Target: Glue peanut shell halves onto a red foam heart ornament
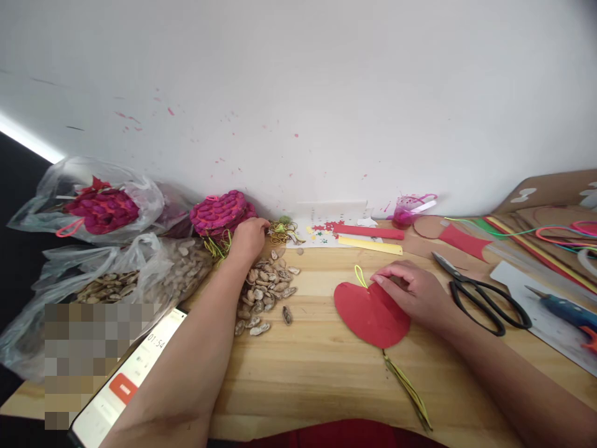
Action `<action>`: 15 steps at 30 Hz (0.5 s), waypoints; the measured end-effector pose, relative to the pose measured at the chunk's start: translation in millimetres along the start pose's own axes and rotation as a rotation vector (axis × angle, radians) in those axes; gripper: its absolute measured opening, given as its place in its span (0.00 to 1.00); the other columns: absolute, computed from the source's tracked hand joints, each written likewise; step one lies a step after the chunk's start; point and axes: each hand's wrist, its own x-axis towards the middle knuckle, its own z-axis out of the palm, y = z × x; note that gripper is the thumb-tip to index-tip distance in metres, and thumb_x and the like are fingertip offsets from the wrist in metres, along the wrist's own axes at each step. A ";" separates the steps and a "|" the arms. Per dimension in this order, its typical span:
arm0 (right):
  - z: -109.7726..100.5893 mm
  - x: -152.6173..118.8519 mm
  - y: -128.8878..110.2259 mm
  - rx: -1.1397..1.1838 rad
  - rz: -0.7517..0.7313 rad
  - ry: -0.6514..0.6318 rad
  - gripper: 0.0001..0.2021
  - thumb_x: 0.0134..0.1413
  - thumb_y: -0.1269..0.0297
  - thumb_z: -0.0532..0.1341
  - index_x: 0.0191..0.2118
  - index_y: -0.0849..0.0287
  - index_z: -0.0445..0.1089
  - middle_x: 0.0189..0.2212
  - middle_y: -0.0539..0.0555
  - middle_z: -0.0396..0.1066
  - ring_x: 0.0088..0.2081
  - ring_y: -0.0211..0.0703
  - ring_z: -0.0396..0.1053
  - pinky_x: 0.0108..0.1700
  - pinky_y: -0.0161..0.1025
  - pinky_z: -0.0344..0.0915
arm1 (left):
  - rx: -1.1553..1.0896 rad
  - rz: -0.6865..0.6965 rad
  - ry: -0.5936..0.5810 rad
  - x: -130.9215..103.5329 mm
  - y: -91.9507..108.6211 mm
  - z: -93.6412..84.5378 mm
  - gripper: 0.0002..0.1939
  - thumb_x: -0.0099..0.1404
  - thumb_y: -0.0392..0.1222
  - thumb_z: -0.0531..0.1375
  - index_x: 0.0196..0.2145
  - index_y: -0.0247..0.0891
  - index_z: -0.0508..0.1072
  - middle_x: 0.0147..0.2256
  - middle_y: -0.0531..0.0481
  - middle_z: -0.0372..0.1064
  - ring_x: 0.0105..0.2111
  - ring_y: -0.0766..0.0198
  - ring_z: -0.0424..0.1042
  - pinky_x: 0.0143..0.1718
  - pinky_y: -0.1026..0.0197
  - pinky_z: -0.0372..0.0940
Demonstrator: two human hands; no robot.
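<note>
A red heart-shaped piece (368, 317) lies on the wooden table, with a yellow cord loop at its top notch and a yellow-green tassel (405, 382) trailing from its lower tip. My right hand (410, 289) is closed at its upper right edge, thumb and fingers pressed together. My left hand (250, 239) reaches to the back, between pink shell-covered rounds (219, 213) and a tangle of yellow-green cords (284, 231). Its fingers curl away from view, and what they touch is hidden. Loose peanut shells (265, 286) lie just in front of it.
Plastic bags (153, 264) of shells and a phone (161, 326) showing a timer lie at left. Paper strips (370, 244) and small stars lie at the back. Scissors (485, 292), a blue glue gun (566, 311) and cardboard (545, 193) occupy the right, before the wall.
</note>
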 end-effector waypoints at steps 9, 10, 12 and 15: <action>-1.7 0.0 -0.6 -0.003 -0.023 -0.001 0.10 0.62 0.59 0.59 0.33 0.53 0.76 0.33 0.53 0.78 0.36 0.47 0.73 0.40 0.43 0.66 | 0.033 0.012 -0.021 1.8 -1.7 1.1 0.13 0.62 0.35 0.58 0.41 0.37 0.80 0.44 0.42 0.78 0.47 0.52 0.75 0.53 0.55 0.67; -1.6 0.0 -0.6 -0.002 -0.021 -0.003 0.10 0.61 0.59 0.59 0.33 0.53 0.76 0.33 0.53 0.78 0.36 0.47 0.73 0.40 0.43 0.66 | 0.036 0.012 -0.022 1.5 -1.2 1.1 0.11 0.62 0.36 0.58 0.39 0.37 0.80 0.43 0.41 0.78 0.46 0.51 0.75 0.53 0.54 0.67; -1.6 0.1 -0.8 0.000 -0.012 -0.004 0.10 0.61 0.59 0.59 0.33 0.53 0.76 0.33 0.53 0.78 0.36 0.47 0.73 0.40 0.43 0.66 | 0.042 0.013 -0.020 0.5 0.4 1.2 0.09 0.62 0.38 0.59 0.36 0.37 0.80 0.41 0.41 0.78 0.45 0.51 0.74 0.51 0.54 0.67; -2.0 0.0 -1.6 0.008 0.001 -0.002 0.10 0.61 0.59 0.59 0.33 0.53 0.76 0.32 0.53 0.78 0.36 0.47 0.72 0.40 0.43 0.66 | 0.048 0.012 -0.012 -1.1 3.0 1.8 0.08 0.62 0.36 0.58 0.33 0.36 0.79 0.40 0.40 0.77 0.44 0.52 0.74 0.50 0.55 0.67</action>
